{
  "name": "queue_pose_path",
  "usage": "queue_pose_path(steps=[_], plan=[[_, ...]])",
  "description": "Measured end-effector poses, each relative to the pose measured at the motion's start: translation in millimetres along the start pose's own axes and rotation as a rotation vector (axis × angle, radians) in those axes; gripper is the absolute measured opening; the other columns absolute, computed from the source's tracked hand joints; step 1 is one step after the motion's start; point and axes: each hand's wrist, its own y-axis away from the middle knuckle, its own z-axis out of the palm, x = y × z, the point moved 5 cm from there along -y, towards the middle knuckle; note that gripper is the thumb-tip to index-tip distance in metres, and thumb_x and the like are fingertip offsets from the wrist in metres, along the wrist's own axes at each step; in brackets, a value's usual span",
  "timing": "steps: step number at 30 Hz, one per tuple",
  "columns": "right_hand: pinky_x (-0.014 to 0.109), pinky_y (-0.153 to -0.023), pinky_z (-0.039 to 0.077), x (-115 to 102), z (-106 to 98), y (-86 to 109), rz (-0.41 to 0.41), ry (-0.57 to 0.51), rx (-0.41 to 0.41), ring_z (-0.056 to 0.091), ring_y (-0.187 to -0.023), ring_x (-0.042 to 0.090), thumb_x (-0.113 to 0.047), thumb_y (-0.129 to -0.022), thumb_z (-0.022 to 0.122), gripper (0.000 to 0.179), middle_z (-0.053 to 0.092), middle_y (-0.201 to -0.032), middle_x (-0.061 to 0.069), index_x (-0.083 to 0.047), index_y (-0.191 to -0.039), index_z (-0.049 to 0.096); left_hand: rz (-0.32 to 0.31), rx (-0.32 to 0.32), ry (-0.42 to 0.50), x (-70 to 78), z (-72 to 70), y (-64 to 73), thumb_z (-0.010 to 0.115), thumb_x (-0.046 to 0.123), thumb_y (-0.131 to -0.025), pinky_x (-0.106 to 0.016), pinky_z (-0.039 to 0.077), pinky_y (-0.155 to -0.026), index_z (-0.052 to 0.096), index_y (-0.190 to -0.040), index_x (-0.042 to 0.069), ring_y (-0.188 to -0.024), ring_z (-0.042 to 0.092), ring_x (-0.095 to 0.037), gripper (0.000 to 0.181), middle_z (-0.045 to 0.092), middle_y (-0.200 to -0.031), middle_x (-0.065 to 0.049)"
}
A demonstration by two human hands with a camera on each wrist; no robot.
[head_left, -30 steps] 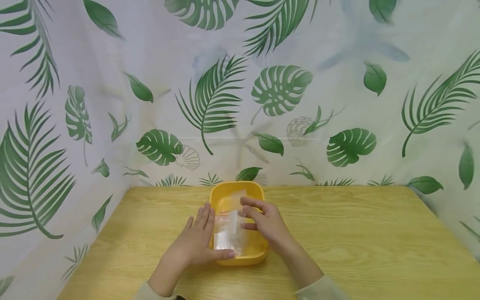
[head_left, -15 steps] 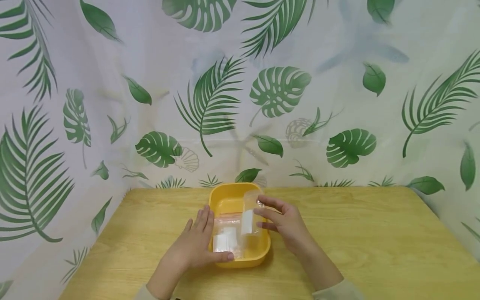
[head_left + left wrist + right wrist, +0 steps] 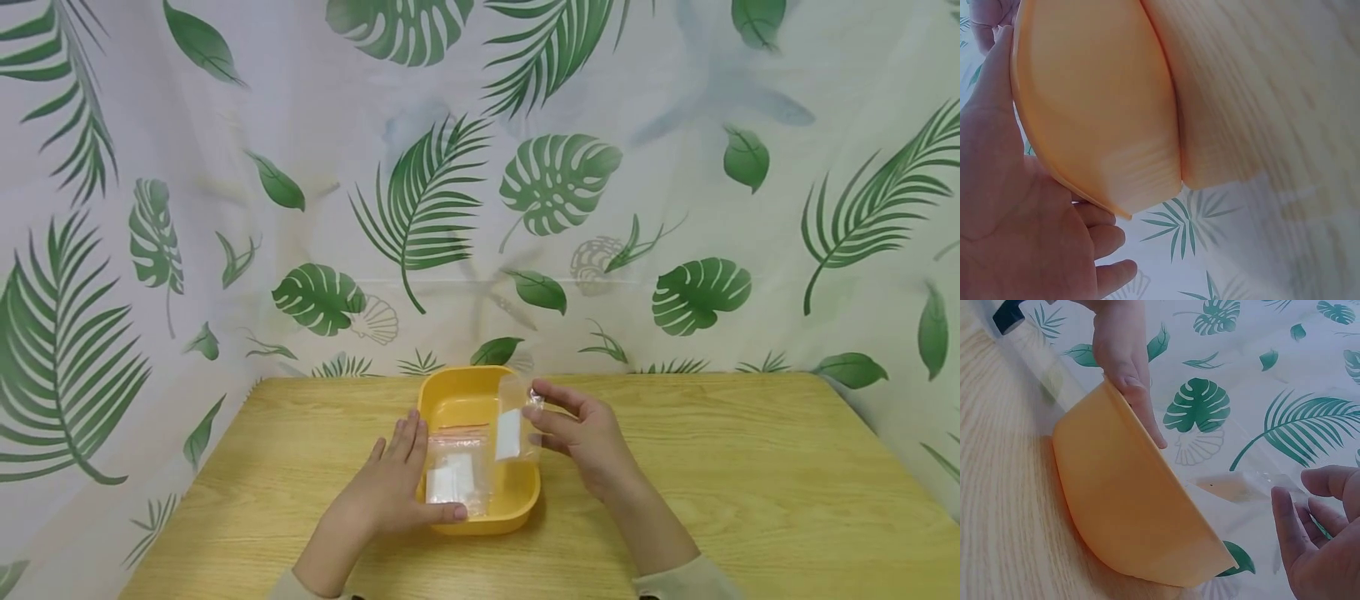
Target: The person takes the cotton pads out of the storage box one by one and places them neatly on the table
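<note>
A yellow plastic basin [image 3: 517,508] stands on the wooden table, with several clear zip bags [image 3: 457,479] with white labels lying in its near left part. My left hand [image 3: 386,492] rests along the basin's left rim, fingers straight and thumb over the near edge; the left wrist view shows the palm against the rim. Over the basin's right side, my right hand [image 3: 588,433] pinches one small clear zip bag [image 3: 510,433] with a white label between thumb and fingers. In the right wrist view that bag [image 3: 1235,485] hangs above the rim.
The wood-grain table [image 3: 735,483] extends to both sides of the basin. Behind it and at the left hangs a white curtain [image 3: 637,208] printed with green leaves, meeting the table's far edge close behind the basin.
My right hand has lifted one zip bag away from the others and moved it right, toward the basin's right rim. The left hand has stayed at the left rim.
</note>
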Motion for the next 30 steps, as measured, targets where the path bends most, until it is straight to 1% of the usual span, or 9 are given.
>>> queue_pose_path(steps=[8,10,15,20,25,30], plan=[[0.034,-0.086,0.060,-0.6,-6.0,-0.6,0.009,-0.021,0.047,0.065,-0.105,0.015,-0.017,-0.090,0.076,0.047,0.054,-0.142,0.011,-0.006,-0.133,0.062,-0.009,-0.012,0.018,-1.7,0.6,-0.9,0.063,0.083,-0.072,-0.054,0.008,-0.124,0.008,-0.159,0.000,-0.154,0.001,-0.032,0.132,-0.007,-0.166,-0.014],[0.034,-0.086,0.060,-0.8,-7.9,-1.4,0.011,-0.022,0.058,0.066,-0.104,0.015,-0.017,-0.090,0.076,0.047,0.055,-0.141,0.009,-0.007,-0.133,0.062,-0.007,-0.015,0.021,-1.6,0.7,-0.9,0.062,0.083,-0.072,-0.054,0.008,-0.124,0.007,-0.159,0.001,-0.154,0.000,-0.032,0.132,-0.008,-0.166,-0.014],[0.032,-0.086,0.059,-2.0,-11.3,-2.9,0.008,-0.010,0.062,0.066,-0.104,0.014,-0.018,-0.090,0.076,0.050,0.056,-0.140,0.006,-0.007,-0.136,0.060,-0.001,-0.013,0.015,-1.7,1.0,-1.2,0.061,0.083,-0.073,-0.054,0.008,-0.124,0.006,-0.159,0.001,-0.154,-0.001,-0.031,0.132,-0.009,-0.166,-0.014],[0.030,-0.085,0.059,-3.5,-13.3,-2.7,0.005,-0.018,0.058,0.066,-0.102,0.012,-0.018,-0.090,0.076,0.053,0.056,-0.140,0.008,-0.004,-0.138,0.057,0.008,-0.003,0.022,-1.6,0.5,-0.3,0.063,0.082,-0.073,-0.054,0.007,-0.124,0.008,-0.159,0.000,-0.154,-0.002,-0.031,0.130,-0.009,-0.166,-0.014],[0.029,-0.084,0.060,-7.0,-15.6,-0.8,0.010,-0.039,0.066,0.066,-0.100,0.010,-0.016,-0.089,0.077,0.054,0.056,-0.139,0.010,-0.002,-0.138,0.057,0.008,0.002,0.027,-2.5,-1.1,0.6,0.064,0.081,-0.073,-0.053,0.006,-0.124,0.010,-0.159,0.001,-0.154,-0.002,-0.030,0.129,-0.008,-0.166,-0.013],[0.029,-0.083,0.060,-8.8,-19.3,-1.3,0.019,-0.050,0.086,0.066,-0.099,0.010,-0.016,-0.088,0.078,0.052,0.058,-0.137,0.008,-0.004,-0.136,0.059,0.017,0.008,0.021,-1.6,-3.1,0.8,0.064,0.080,-0.074,-0.054,0.007,-0.124,0.011,-0.158,-0.001,-0.154,0.001,-0.032,0.129,-0.005,-0.166,-0.015]])
